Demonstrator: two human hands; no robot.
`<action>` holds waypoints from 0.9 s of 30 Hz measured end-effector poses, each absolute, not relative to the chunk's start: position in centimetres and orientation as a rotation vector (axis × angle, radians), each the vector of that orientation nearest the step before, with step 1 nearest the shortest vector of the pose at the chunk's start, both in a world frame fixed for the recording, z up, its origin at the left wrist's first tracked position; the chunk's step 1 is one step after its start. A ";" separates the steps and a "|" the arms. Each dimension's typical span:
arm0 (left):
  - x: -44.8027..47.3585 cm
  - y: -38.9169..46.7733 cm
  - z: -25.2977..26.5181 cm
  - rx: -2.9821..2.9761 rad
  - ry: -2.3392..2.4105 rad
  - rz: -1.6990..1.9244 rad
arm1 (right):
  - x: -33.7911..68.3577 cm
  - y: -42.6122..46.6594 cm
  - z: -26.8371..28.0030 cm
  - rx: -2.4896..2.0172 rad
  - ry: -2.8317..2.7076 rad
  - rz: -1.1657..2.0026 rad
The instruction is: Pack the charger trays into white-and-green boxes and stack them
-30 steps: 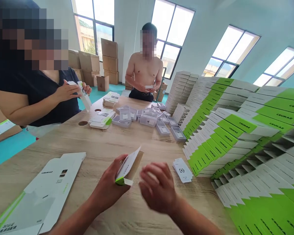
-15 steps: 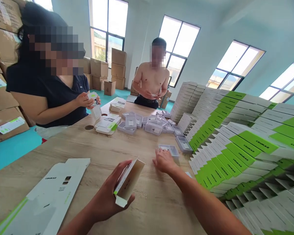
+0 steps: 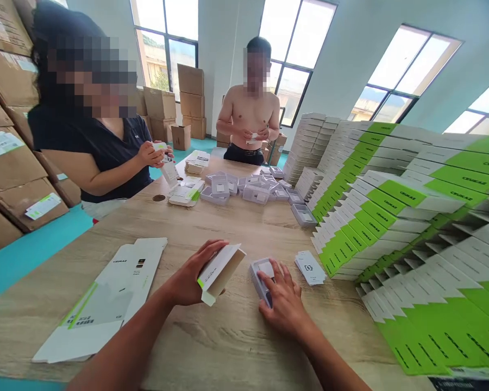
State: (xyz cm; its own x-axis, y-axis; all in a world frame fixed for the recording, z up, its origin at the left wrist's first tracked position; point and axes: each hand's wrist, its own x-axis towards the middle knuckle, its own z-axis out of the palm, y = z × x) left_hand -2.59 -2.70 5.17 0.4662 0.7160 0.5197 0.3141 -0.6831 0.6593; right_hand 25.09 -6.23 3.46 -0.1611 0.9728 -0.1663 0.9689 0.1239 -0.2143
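My left hand [image 3: 187, 279] is wrapped round a small white carton [image 3: 223, 270] with a green edge, holding it above the table. The carton's near end gapes, and a flap hangs down from it. My right hand [image 3: 287, 298] grips a clear plastic case [image 3: 256, 271] on the tabletop, with fingers across its top and the thumb at its near side. The hand hides part of the case and its contents. Just right of those fingers lies a small stack of white cards [image 3: 311, 268] with a printed symbol.
Flattened cartons [image 3: 118, 288] lie at the left. More plastic cases [image 3: 256, 193] are heaped farther back. Tall stacks of white-green boxes [image 3: 375, 217] line the right side. One co-worker [image 3: 85, 146] handles a carton at the left; another person [image 3: 250, 117] stands at the far end.
My right hand has drawn a plastic case towards me, near the carton. The white cards now show. My left hand still holds the carton, and the camera view has shifted.
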 end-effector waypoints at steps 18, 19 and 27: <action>-0.4 -5.1 7.6 2.580 0.862 0.524 | 30.1 -16.0 14.6 -1.019 -2.435 0.340; -0.3 -5.4 7.9 2.593 0.868 0.519 | 29.8 -16.0 14.4 -1.029 -2.428 0.334; 1.3 -6.4 8.6 2.472 0.876 0.587 | 24.4 -15.4 13.0 -1.119 -2.024 0.214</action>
State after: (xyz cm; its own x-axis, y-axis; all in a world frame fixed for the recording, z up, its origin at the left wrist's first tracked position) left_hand 1.30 -6.44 8.57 0.7077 0.6649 0.2386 0.4733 -0.6970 0.5387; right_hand 24.44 -15.39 12.96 -0.2925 0.7742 0.5613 0.6395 0.5948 -0.4871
